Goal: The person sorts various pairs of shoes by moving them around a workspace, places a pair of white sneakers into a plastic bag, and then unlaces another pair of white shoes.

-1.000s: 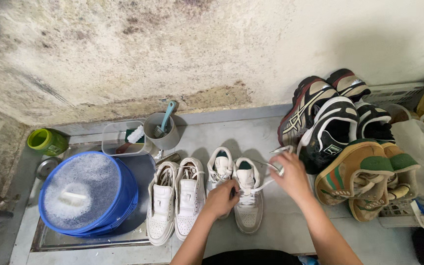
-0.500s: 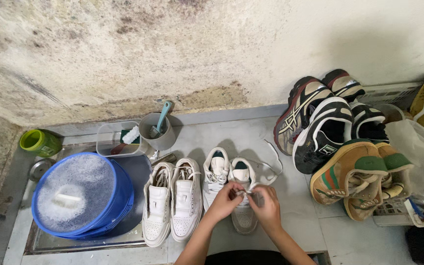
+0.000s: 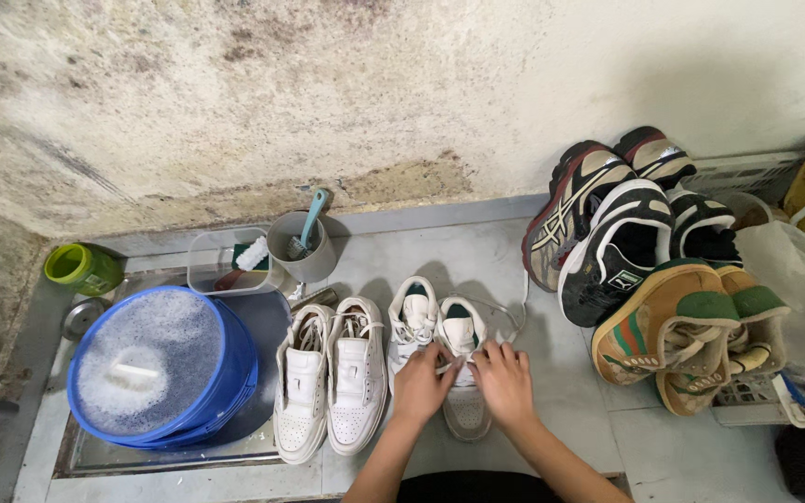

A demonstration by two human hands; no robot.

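- left hand [image 3: 423,382] and right hand [image 3: 505,380] both pinch white lace [image 3: 512,321] over white sneaker [image 3: 463,373]
- second white pair [image 3: 333,377] just left
- blue soapy bucket [image 3: 156,368] farther left

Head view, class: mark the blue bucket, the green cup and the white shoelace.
blue bucket [image 3: 235,377], head view, right outer wall.
green cup [image 3: 81,268], head view, its side.
white shoelace [image 3: 520,312], head view, loose loop beside the shoe.

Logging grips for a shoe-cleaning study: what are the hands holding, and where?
Both hands, left hand and right hand, grip the white lace over the white sneaker at its lacing.
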